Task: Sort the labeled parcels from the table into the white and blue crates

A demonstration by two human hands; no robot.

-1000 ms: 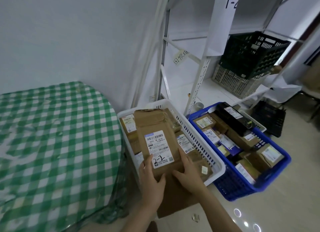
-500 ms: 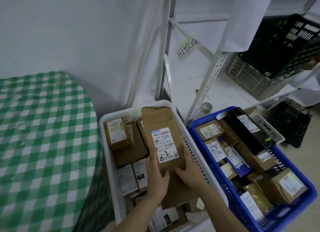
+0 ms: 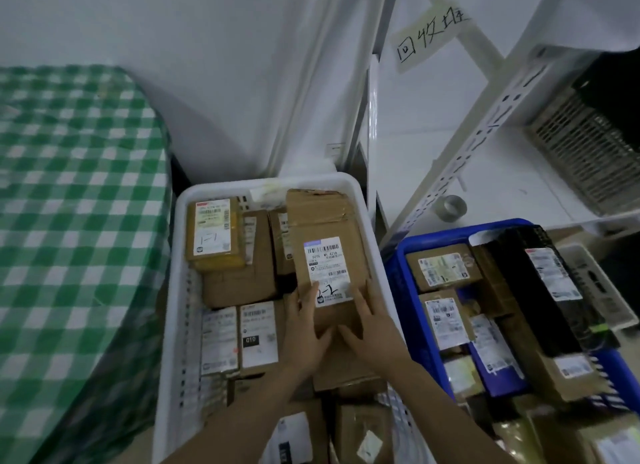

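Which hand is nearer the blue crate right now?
Right. The right hand rests on the long parcel's right side, near the white crate's wall facing the blue crate. The left hand rests on its left side, farther away.

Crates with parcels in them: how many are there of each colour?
white crate: 1
blue crate: 1
total: 2
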